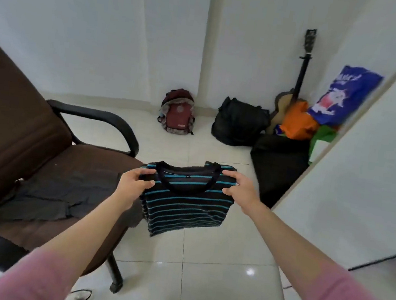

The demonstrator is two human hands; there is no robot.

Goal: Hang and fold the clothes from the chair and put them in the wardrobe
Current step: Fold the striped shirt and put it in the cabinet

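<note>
We stand beside the chair (pixel 23 115), brown with black armrests, and a grey garment (pixel 58 195) lies crumpled across its seat, yet to be dealt with. The white panel on our right may be the wardrobe door (pixel 350 192), though we cannot tell for sure.

In front of us, off the chair's front edge and above the floor tiles, we hold the shirt (pixel 185 205) in the air. It is already folded narrow, with the sleeves tucked behind. We judge it light and soft: it droops from our grip with no stiffness, so it will sag and unfold if held by one corner only. Knit cloth like this is not slippery or fragile. The best hold is where we have it, at both shoulders beside the collar, or flat underneath for carrying.

The shirt is black with thin turquoise stripes and a dark ribbed neckband, with a small label visible inside the collar.

Our left hand (pixel 134 182) is closed on the left shoulder, thumb on top. Our right hand (pixel 239 186) pinches the right shoulder the same way.
</note>
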